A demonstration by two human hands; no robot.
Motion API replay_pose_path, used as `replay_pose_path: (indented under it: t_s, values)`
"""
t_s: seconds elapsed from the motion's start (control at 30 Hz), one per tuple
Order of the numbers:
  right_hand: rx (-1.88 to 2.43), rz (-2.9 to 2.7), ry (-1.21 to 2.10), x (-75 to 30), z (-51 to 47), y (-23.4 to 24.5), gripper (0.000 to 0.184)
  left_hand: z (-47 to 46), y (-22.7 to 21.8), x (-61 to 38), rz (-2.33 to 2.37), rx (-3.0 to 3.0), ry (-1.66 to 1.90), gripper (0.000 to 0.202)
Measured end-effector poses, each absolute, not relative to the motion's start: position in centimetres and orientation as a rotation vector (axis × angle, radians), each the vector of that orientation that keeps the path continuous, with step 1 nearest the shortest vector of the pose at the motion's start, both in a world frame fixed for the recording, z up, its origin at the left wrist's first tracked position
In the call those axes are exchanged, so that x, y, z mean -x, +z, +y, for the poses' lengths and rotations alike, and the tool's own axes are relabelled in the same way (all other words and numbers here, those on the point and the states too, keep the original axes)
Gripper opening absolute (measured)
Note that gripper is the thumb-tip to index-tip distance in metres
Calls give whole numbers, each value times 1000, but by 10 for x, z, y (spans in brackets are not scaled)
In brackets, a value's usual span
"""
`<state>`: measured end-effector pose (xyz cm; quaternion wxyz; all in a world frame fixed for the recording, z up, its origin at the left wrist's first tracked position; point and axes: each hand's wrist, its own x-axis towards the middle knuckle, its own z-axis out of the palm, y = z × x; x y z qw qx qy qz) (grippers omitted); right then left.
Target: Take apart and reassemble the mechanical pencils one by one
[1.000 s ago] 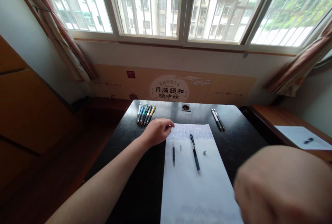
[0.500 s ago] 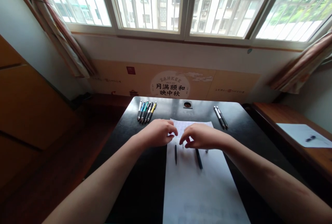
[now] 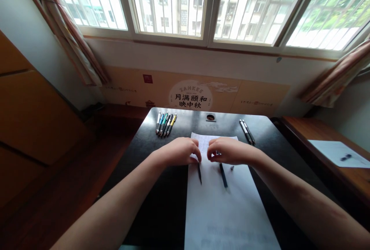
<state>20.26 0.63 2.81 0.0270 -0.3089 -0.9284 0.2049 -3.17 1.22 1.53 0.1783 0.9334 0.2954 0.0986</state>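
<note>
A white sheet of paper (image 3: 219, 207) lies on a black desk (image 3: 162, 192). My left hand (image 3: 179, 151) is curled at the sheet's left edge, with its fingertips pinching the top end of a thin black pen refill (image 3: 199, 173). My right hand (image 3: 229, 150) is closed in a pinch just right of it; what it holds is too small to make out. A dark pen barrel (image 3: 223, 176) sticks out from under the right hand, lying on the paper. A tiny pen part (image 3: 232, 168) sits on the sheet beside it.
Several coloured pens (image 3: 165, 123) lie in a row at the desk's back left and two pens (image 3: 247, 131) at the back right. A round cable hole (image 3: 211, 117) is at the back edge. A wooden side table (image 3: 323, 134) at the right carries another sheet (image 3: 338, 152).
My right hand came in from close to the camera and settled on the paper in a pinch. My left hand slid to the refill, which now lies tilted.
</note>
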Motion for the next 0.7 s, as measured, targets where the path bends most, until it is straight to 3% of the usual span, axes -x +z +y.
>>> replay_pose_path:
  t_s: [0.27, 0.5, 0.7]
  values:
    - [932, -2441, 850, -239, -7, 73, 15, 6, 18, 26, 831, -2669, 253, 13]
    - [1096, -1598, 1075, -255, -17, 20, 25, 14, 16, 23, 870, -2496, 434, 10]
    - [874, -992, 1349, -240, -19, 4, 30, 6, 13, 6, 871, -1966, 497, 7]
